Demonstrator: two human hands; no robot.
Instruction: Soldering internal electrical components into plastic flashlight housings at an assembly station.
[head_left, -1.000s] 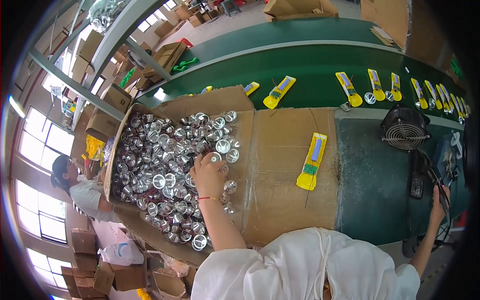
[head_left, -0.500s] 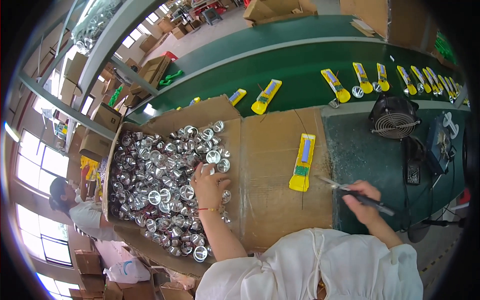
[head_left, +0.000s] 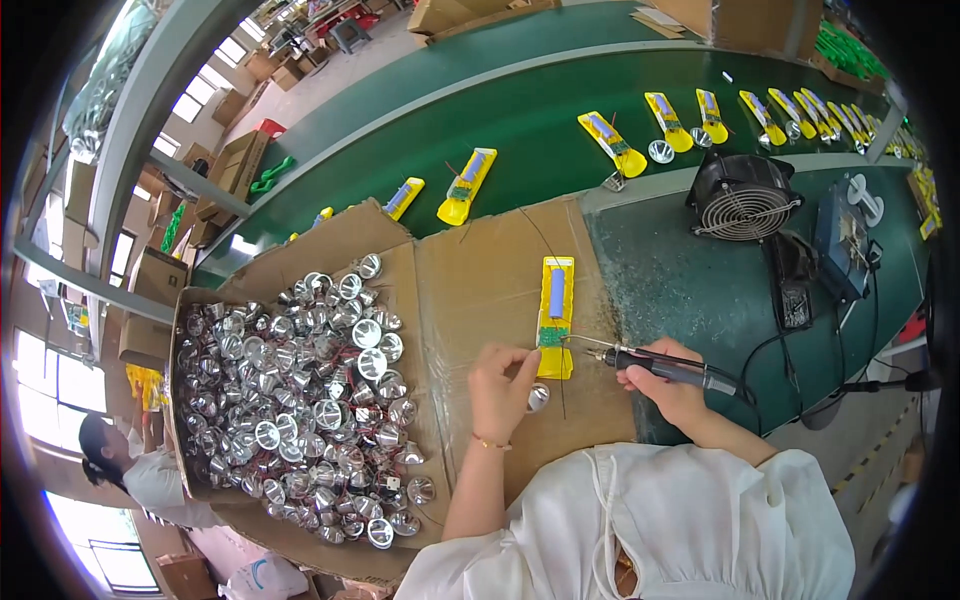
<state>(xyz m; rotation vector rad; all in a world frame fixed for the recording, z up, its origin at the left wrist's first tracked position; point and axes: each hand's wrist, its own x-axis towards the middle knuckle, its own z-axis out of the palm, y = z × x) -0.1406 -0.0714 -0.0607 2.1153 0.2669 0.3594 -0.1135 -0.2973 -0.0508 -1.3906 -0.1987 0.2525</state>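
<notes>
A yellow plastic housing [head_left: 558, 366] with a blue cylindrical battery [head_left: 557, 294] and a green circuit board [head_left: 552, 337] lies on the cardboard before me. My right hand [head_left: 668, 383] grips a soldering iron [head_left: 660, 366], its bent tip close to the board's right side. At the board's left edge, my left hand [head_left: 503, 388] has thumb and forefinger pinched together; what is between them is too small to make out. A shiny reflector cup [head_left: 538, 397] sits just right of this hand, by the housing's lower end. Thin dark wires stick out above and below the housing.
A cardboard box [head_left: 300, 550] full of silver reflector cups [head_left: 290, 400] is on my left. Across the far green belt [head_left: 400, 150] lie several yellow housings [head_left: 468, 187]. A black fan [head_left: 745, 200], a blue box-shaped device [head_left: 842, 240] and cables stand at right. Another person [head_left: 150, 470] is far left.
My left hand has come from the reflector pile to the housing, and a reflector cup now lies there. My right hand has brought the soldering iron left to the board. The whole view has shifted.
</notes>
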